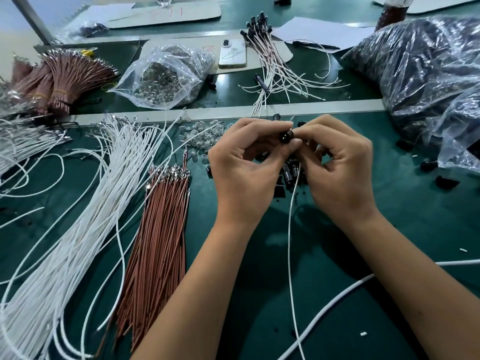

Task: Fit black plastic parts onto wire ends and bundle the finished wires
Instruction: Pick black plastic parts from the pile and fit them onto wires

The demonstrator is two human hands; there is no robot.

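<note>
At the centre of the frame, the left hand (241, 165) and right hand (337, 162) together pinch a small round black plastic part (285, 136); a thin white wire (290, 242) hangs from it toward the bottom edge. A white phone (232, 53), upper centre, shows only an unreadable scrawl. Loose white wires (78, 216) and brown wires (158, 229) crowd the left; bare green mat (389, 229) lies lower right.

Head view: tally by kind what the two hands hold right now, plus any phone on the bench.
Black plastic part, pinched by left hand: 1
White wire, held by right hand: 1
Phone: 1
Total: 3
</note>
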